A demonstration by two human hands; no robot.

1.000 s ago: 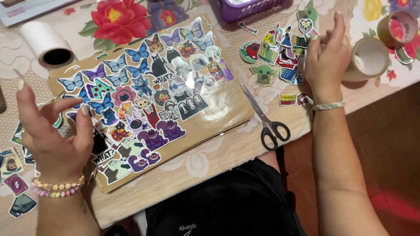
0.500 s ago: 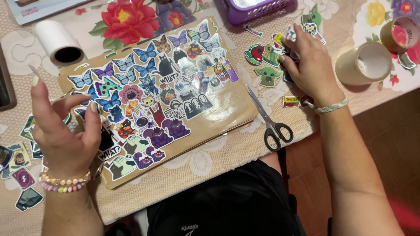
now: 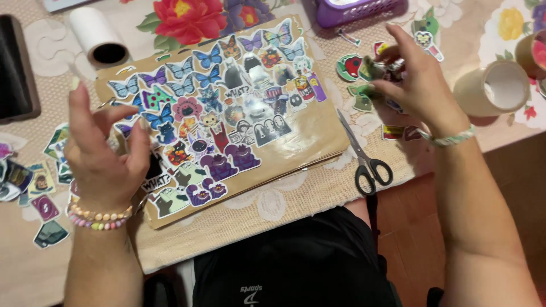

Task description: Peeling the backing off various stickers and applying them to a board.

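On a floral table [image 3: 273,210] lies a sticker-covered board [image 3: 222,113]; the right hand [image 3: 418,85] pinches small stickers [image 3: 382,66] above the loose pile, grip clamped on them. They look light, thin, floppy, best held by the edges; the left hand [image 3: 105,153] hovers, grip apart.

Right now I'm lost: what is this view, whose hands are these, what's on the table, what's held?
There is no machine here. The picture comes from a camera worn on a person's head, looking down at their own two bare hands. The left hand, with a bead bracelet, is raised open above the left edge of a brown board covered in stickers, and holds nothing. The right hand pinches a small sticker over a scatter of loose stickers. Black-handled scissors lie beside the board. Tape rolls sit at the right, a white paper roll and a purple basket at the top, all on a flowered tablecloth.
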